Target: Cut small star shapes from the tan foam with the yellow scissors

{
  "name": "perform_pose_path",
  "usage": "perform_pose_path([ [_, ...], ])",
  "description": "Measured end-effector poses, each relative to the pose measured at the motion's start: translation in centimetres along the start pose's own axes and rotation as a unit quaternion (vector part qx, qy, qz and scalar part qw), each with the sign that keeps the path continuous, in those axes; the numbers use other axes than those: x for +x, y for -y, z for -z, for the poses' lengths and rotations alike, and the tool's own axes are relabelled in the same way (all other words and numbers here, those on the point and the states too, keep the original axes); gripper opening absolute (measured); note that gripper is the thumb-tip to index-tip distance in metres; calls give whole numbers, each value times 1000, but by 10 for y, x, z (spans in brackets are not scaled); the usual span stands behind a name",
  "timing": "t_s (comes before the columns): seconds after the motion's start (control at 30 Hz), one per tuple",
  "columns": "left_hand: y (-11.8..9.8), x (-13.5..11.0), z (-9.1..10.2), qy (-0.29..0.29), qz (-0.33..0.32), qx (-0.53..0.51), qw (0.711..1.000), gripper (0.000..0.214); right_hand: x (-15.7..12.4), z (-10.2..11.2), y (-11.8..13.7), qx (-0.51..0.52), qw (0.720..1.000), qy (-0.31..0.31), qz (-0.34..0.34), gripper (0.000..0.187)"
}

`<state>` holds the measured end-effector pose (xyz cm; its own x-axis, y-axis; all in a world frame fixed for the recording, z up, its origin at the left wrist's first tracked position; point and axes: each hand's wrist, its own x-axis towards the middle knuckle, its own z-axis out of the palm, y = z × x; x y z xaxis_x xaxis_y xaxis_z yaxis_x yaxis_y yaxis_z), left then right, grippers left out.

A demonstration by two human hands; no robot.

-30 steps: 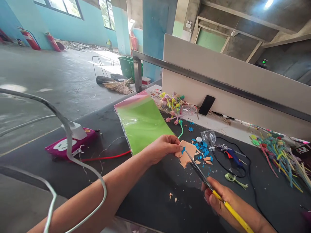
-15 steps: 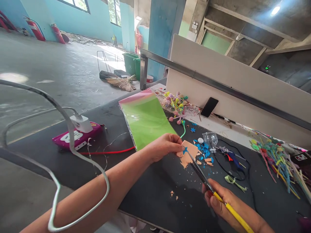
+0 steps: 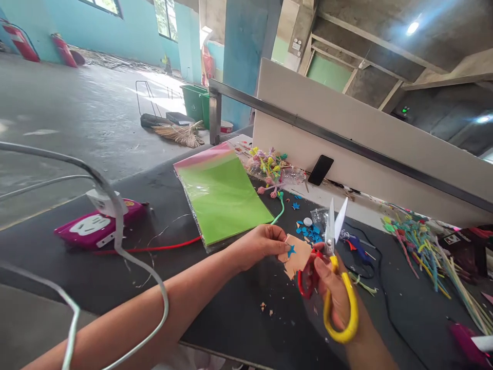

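Note:
My left hand (image 3: 262, 246) pinches a ragged piece of peach craft foam (image 3: 298, 257), with a small blue star (image 3: 291, 251) lying on its surface. My right hand (image 3: 335, 288) grips a pair of scissors (image 3: 332, 241) just beyond the foam's right edge. The scissors have yellow and red handles, and their open steel blades point upward, apart from the foam. Several peach scraps (image 3: 267, 308) lie on the dark table top (image 3: 239, 318) below my hands.
Blue foam scraps (image 3: 310, 231) lie beyond my hands, beside a clear plastic bottle piece (image 3: 319, 218) and a hot glue gun (image 3: 358, 249). A stack of green foil sheets (image 3: 221, 198) lies left. A magenta power strip (image 3: 96, 226) and a grey cable (image 3: 115, 221) lie further left. Colored stems (image 3: 419, 252) pile right.
The scissors have left the foam and turned upright, their blades now open. My right hand has moved up and rotated. The head view has shifted slightly.

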<state>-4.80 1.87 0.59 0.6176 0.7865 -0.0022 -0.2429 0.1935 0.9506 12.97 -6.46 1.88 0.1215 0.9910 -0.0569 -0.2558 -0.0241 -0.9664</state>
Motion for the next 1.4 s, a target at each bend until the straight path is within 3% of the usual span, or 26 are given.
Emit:
perform_pose_path([
  [0.27,13,4,-10,4,13,67,998,20,10,-17,-12,-39,999,-6,-1,44],
  [0.67,15,4,-18,20,80,-37,996,28,18,-2,-27,6,998,-62,18,38],
  [1.07,20,5,-26,-37,84,60,994,25,15,-2,-22,-33,998,-52,20,37],
  [1.4,12,3,-23,-6,113,19,993,23,16,-2,-22,-12,998,-62,16,33],
])
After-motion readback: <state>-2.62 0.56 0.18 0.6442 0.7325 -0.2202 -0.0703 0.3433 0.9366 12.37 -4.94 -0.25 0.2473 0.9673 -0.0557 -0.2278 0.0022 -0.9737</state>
